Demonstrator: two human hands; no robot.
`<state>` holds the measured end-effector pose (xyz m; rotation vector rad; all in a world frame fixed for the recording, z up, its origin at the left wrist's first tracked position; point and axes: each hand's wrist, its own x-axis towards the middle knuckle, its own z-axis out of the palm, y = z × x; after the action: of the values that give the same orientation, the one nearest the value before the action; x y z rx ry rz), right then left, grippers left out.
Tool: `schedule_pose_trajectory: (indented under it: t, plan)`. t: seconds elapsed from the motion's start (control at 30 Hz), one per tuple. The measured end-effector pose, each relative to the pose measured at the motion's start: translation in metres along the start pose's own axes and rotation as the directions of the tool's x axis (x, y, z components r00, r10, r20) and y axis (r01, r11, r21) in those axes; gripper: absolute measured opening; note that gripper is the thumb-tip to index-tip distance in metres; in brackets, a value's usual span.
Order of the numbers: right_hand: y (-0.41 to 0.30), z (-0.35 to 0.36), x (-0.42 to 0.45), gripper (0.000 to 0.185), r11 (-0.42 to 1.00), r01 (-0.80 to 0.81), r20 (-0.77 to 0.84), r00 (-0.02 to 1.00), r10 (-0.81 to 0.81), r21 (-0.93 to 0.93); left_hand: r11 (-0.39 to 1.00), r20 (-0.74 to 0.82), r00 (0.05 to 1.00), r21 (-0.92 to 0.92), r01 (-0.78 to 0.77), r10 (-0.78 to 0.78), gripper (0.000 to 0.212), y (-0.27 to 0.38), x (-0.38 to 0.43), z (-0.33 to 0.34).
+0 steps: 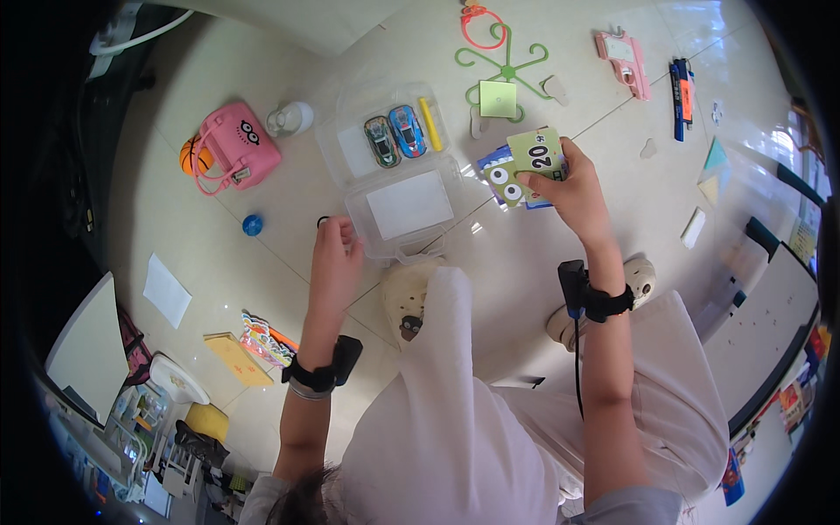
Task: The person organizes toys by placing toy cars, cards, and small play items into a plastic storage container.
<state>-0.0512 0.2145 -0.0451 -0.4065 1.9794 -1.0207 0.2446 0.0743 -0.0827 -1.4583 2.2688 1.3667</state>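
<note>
My right hand [577, 190] grips a small stack of printed cards [539, 154], thumb on top; the upper ones are green, one with cartoon eyes. Beside the front left corner of an open clear plastic box [354, 220], my left hand [338, 246] has its fingers curled. A small black loop [321, 222] shows at its fingertips; whether it is held cannot be told. In the box's far half lie a dark green toy car [382, 141], a blue toy car [407, 131] and a yellow stick [430, 123]. A white sheet [410, 205] lies in the near half.
A pink handbag [246, 147], toy basketball [195, 156], clear jar [289, 119] and blue ball [252, 225] are left. Beyond the cards are a green sticky-note pad [497, 99] and green hook rack [507, 71]. Right lie a pink toy pistol [627, 62] and pens [680, 98].
</note>
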Motion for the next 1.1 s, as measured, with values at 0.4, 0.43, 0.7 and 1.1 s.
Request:
schedule_pose_trajectory:
  t: [0.4,0.43,0.7,1.1]
  plan:
    - [-0.051,0.086,0.005,0.036,0.985,0.045,0.383,0.918,-0.108,0.169,0.715,-0.026,0.996,-0.698,0.04,-0.081,0.024,0.089,0.031,-0.001]
    - [-0.048,0.092,0.007,0.033,0.97,0.048,0.321,0.939,-0.126,0.24,0.715,-0.027,0.996,-0.698,0.04,-0.083,0.024,0.084,0.032,-0.002]
    - [-0.026,0.088,0.016,0.026,0.797,-0.077,0.087,0.996,0.031,0.599,0.526,0.0,0.98,-0.844,0.106,-0.197,0.014,0.059,0.029,-0.006]
    - [-0.011,0.09,-0.007,0.029,0.709,0.59,0.323,0.806,-0.496,-0.386,0.181,0.108,0.993,-0.977,0.115,-0.049,0.053,0.036,0.031,-0.032]
